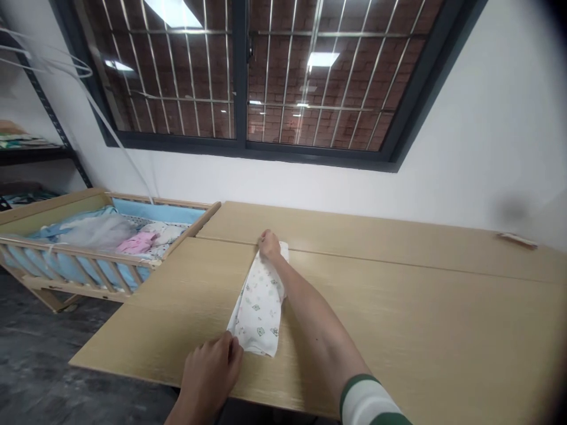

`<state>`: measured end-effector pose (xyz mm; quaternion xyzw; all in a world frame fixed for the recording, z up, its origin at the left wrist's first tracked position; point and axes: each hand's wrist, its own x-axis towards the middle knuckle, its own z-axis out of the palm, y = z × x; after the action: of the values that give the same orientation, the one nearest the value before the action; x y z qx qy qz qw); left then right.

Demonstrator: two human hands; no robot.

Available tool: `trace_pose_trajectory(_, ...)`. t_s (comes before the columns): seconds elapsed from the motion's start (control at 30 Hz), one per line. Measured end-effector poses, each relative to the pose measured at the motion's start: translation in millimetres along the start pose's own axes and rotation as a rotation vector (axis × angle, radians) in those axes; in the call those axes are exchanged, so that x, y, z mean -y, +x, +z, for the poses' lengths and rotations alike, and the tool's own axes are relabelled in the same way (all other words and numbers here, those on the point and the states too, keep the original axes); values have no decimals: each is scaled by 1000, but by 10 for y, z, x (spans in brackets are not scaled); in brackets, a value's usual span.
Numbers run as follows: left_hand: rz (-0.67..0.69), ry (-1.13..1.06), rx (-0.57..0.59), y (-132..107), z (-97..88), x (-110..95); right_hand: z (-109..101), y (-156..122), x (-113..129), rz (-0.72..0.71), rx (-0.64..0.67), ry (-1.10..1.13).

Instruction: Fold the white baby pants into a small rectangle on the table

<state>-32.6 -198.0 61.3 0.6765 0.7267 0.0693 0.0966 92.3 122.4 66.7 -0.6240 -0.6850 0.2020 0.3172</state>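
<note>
A white baby garment (257,304) with a small green and pink print lies folded lengthwise in a narrow strip on the wooden table. Its exact kind is hard to tell in this folded state. My left hand (211,367) is closed on the near left corner, fingers curled under and partly hidden. At the far end, my right hand (269,245) pinches the upper left corner, with the right forearm stretched across the table beside the cloth.
The light wooden table (398,319) has a seam along its length. Left of it stands a wooden crib (100,277) with blue lining, holding a pink cloth (138,242) and netting. A small flat item (517,240) lies far right. A barred window (241,77) is behind.
</note>
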Motion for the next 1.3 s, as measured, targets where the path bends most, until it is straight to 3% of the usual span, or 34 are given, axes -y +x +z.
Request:
trace_pose_trajectory(0.07,-24,66,-60,-6,67,18,17,-80,40,-34,12,-30)
trace_pose_trajectory(0.13,15,116,-253,-21,156,38,-18,-208,95,-130,41,-73)
trace_pose_trajectory(0.2,182,134,-481,-49,268,51,-104,-424,166,-296,126,-115)
trace_pose_trajectory(0.27,399,134,-636,-91,390,34,-236,-745,244,-490,281,-121)
trace_pose_trajectory(0.33,527,146,-703,-140,506,-19,-398,-1147,308,-660,477,-80)
trace_pose_trajectory(0.4,561,173,-735,-181,604,-88,-559,-1559,333,-793,676,-45)
trace_pose_trajectory(0.5,556,203,-709,-207,710,-159,-722,-2013,257,-851,881,-9)
trace_pose_trajectory(0.57,558,218,-684,-204,755,-167,-753,-2126,143,-832,942,-16)
trace_pose_trajectory(0.73,572,236,-732,-186,823,-112,-663,-1845,-163,-793,866,-142)
trace_pose_trajectory(1.13,609,280,-757,-166,848,-36,-350,-364,-632,-534,519,-355)
trace_pose_trajectory(1.3,595,268,-741,-177,858,-38,-336,-104,-763,-499,451,-411)
